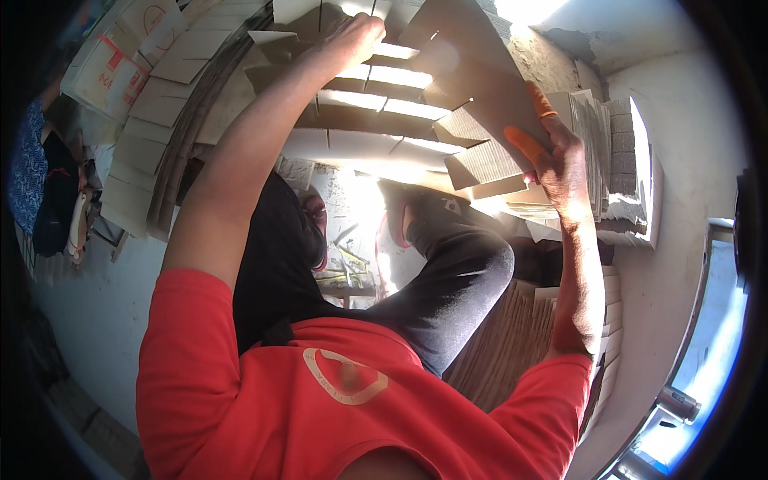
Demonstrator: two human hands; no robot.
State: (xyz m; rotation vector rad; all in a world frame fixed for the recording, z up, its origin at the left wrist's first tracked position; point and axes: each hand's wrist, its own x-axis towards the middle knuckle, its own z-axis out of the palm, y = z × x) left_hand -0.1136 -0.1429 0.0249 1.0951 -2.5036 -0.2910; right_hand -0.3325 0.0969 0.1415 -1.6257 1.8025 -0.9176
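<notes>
My right hand (554, 160) grips the edge of a flat brown cardboard sheet (480, 68), thumb on its face. Orange covers sit on its thumb and a finger. The sheet has slits cut in one edge and stands tilted beside a grid of slotted cardboard dividers (372, 102) in front of me. My left hand (354, 40) is over the far part of those dividers, its fingers curled closed; sunlit glare and the hand itself hide what they pinch. Below the sheet, a corrugated flap (484, 162) sticks out to the right of the grid.
Stacked slotted cardboard strips (156, 120) stand at the left, near a white printed carton (120, 60). More cardboard stacks (616, 152) line the right wall, and another pile (504, 336) stands beside my right thigh. Scraps (348, 260) litter the floor between my feet.
</notes>
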